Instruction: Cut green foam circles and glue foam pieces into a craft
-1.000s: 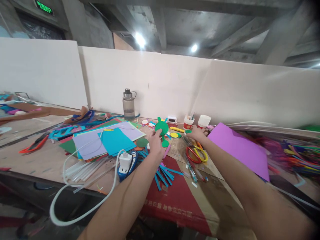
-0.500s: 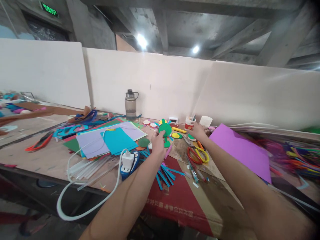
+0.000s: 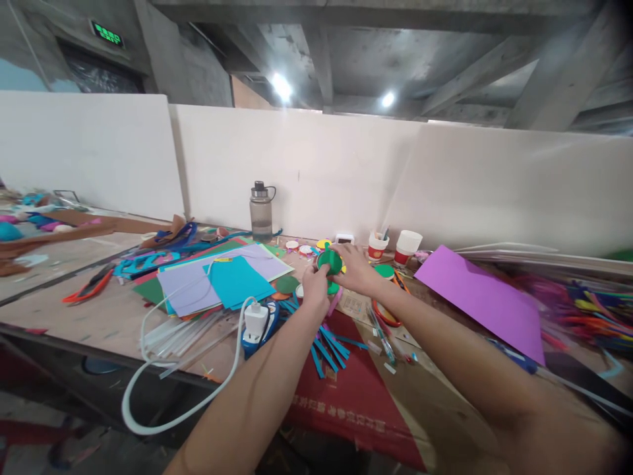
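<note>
A round green paper disc [image 3: 330,262] is held up over the table, its face towards me. My left hand [image 3: 314,287] pinches its lower left edge, thumb in front. My right hand [image 3: 360,272] is closed at the disc's right edge, with its fingertips partly hidden. Below the hands lie fringed blue paper strips [image 3: 330,349]. Another green disc [image 3: 384,271] lies beyond my right wrist. Red scissor handles [image 3: 385,315] show partly under my right forearm, with several pens [image 3: 384,340] beside them.
Two paper cups [image 3: 407,249] stand at the back, one holding pens. A water bottle [image 3: 260,214] is by the white partition. Coloured paper sheets [image 3: 240,280] and a white plug [image 3: 256,319] with a looping cable are left. A purple sheet [image 3: 487,307] lies right.
My right hand has moved left from beside the pen cup to the green disc. My left hand still holds the disc. The yellow scissor handle is now covered.
</note>
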`<state>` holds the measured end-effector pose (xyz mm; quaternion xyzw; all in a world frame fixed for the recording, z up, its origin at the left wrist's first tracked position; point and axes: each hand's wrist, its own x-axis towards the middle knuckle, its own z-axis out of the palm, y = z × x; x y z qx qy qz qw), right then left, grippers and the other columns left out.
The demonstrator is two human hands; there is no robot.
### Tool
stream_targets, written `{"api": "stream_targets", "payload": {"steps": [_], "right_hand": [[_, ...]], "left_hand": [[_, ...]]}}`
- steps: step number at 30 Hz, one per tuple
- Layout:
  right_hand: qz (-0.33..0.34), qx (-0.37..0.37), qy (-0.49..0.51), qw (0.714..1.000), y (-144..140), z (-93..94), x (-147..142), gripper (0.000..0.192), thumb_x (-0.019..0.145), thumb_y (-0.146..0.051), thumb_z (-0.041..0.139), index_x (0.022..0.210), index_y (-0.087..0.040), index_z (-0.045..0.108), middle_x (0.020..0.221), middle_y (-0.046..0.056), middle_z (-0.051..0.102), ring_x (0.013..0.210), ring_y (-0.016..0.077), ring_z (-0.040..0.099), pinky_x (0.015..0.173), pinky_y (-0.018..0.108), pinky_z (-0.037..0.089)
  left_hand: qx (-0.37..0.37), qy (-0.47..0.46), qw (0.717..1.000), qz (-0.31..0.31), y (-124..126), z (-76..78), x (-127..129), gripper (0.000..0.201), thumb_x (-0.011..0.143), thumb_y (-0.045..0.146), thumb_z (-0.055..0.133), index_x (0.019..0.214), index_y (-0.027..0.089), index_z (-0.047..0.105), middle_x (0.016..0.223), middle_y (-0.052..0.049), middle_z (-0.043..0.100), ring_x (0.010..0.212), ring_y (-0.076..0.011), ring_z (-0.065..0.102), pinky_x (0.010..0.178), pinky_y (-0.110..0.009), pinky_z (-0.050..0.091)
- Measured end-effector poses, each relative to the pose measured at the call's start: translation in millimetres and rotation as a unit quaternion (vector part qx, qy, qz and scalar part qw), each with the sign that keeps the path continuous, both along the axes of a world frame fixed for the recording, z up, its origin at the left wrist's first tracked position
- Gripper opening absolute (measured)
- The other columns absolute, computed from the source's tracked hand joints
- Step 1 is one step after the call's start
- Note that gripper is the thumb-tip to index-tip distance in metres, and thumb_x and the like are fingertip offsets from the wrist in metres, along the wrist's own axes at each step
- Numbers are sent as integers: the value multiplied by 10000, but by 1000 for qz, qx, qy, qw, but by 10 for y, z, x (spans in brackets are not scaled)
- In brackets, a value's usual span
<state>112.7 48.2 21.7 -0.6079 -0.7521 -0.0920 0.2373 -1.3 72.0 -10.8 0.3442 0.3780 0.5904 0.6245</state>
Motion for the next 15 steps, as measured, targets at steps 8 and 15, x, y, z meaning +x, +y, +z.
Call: {"api": "stream_targets", "payload": {"steps": [8, 15], "right_hand": [[-38, 4, 60, 997, 132, 20, -1, 630, 747, -418, 680, 1314, -195, 521, 1306, 122, 585, 1179, 325, 486, 991, 479, 355], [-123, -22, 42, 991, 572, 8, -3, 554, 808, -476, 605, 1261, -163, 539, 1168, 151, 636, 1091, 297, 549, 924, 420, 386]], "left_hand": [[6, 26, 996, 86, 1, 18, 1, 249, 727, 288, 639, 942, 183, 569, 952, -39, 600, 909, -161, 587, 804, -289, 457], [401, 212, 870, 194, -303, 83, -45, 264, 812, 204, 544, 1075, 199, 560, 1124, -96, 539, 1122, -226, 487, 1010, -421, 386]]}}
